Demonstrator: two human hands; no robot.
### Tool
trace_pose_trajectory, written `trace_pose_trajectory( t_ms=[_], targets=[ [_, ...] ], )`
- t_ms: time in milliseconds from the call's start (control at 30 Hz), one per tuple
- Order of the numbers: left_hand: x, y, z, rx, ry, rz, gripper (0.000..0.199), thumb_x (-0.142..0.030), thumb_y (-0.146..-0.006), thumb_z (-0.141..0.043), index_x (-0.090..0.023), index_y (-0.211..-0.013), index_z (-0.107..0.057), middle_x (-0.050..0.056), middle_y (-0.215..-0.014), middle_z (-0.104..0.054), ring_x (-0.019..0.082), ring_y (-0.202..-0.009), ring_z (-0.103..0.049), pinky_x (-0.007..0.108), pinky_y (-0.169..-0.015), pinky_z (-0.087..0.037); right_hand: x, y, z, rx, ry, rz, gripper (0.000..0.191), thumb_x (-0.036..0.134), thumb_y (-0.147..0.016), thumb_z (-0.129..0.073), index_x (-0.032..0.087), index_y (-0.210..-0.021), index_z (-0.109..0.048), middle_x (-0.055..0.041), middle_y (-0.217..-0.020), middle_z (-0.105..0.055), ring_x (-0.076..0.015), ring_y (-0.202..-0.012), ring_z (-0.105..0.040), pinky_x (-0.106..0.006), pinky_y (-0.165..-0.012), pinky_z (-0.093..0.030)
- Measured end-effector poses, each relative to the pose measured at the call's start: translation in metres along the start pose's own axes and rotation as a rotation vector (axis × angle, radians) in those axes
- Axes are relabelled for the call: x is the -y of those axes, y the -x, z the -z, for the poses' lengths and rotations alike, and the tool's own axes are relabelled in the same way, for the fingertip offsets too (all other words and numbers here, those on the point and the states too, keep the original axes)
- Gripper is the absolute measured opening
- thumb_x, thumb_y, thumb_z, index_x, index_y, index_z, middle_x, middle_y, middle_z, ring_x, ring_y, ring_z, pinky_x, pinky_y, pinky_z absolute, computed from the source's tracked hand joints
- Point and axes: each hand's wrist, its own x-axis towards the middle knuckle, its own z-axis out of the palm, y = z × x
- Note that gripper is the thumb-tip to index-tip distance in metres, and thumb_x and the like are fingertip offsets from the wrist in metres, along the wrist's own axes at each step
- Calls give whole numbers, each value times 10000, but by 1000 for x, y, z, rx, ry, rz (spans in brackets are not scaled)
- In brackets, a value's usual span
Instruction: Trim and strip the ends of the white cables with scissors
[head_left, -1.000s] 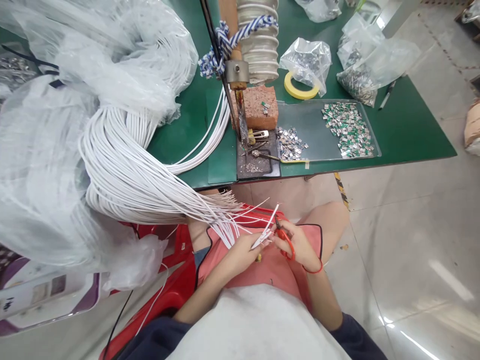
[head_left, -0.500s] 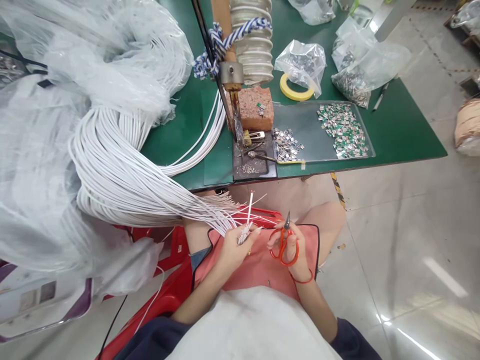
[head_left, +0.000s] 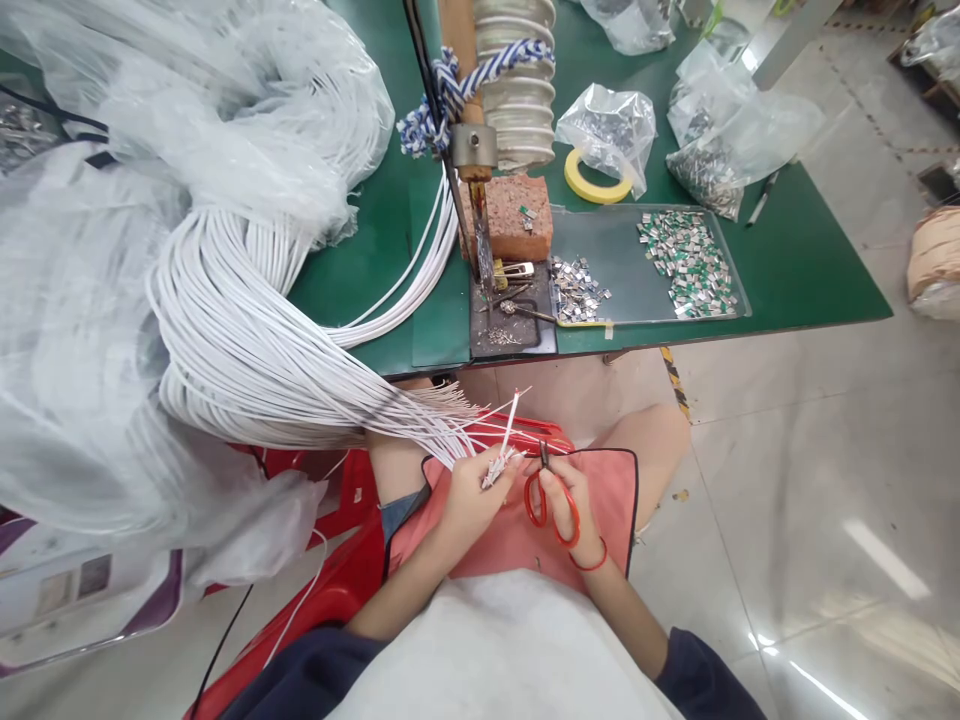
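Note:
My left hand (head_left: 477,497) is closed around the ends of several white cables (head_left: 498,466) above my lap. One cable end sticks up higher than the others. My right hand (head_left: 570,505) has its fingers in the handles of red-handled scissors (head_left: 537,500), whose short dark blades point up and away from me. The blades are close to the right of the gripped cable ends; whether they touch any is too small to tell. From the left, a thick bundle of white cables (head_left: 247,340) runs over the table edge to my left hand.
A soldering iron (head_left: 482,225) on a stand points down by a brick (head_left: 517,225). A clear tray (head_left: 630,260) holds small metal connectors. Yellow tape (head_left: 598,185) and plastic bags (head_left: 611,120) lie behind. A pink cloth (head_left: 510,550) covers my lap.
My right hand has moved left with the scissors, bringing the blades nearer the cable ends. The scissors have turned more upright. My left hand keeps its hold, shifted slightly right.

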Motion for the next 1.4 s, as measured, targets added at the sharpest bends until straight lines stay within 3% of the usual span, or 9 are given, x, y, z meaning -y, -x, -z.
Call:
trace_pose_trajectory(
  t_ms=[267,667,1067,1400],
  targets=[
    [6,-2,-1,6,-27,15,282,-372,-860,-562,-161,-684,-625,-49,-518,-465,91,-476,-391,208,-489,-338,-4,4,-1,97,3,-28,279,442,-886,-548,182,-964,-610,6,-655,-532,-134,-552,-482,-262,-534,-446],
    [9,0,-4,58,-62,-9,283,-358,-856,-557,-159,-671,-635,-4,-611,-587,125,-579,-489,217,-557,-383,3,2,-4,45,56,-12,275,434,-899,-526,204,-748,-543,24,-581,-478,-140,-550,-466,-264,-548,-421],
    [4,1,-4,33,14,36,218,-347,-785,-640,-166,-664,-653,0,-600,-599,150,-611,-531,224,-563,-406,3,2,-8,-1,51,-25,275,404,-893,-536,211,-703,-493,37,-560,-458,-123,-508,-418,-259,-524,-398],
    [12,-1,-2,95,-126,-12,290,-349,-879,-513,-145,-721,-645,14,-670,-636,137,-631,-539,232,-607,-414,2,3,-9,18,30,-26,213,343,-891,-558,193,-743,-527,41,-571,-469,-106,-507,-417,-234,-486,-368]
  ],
)
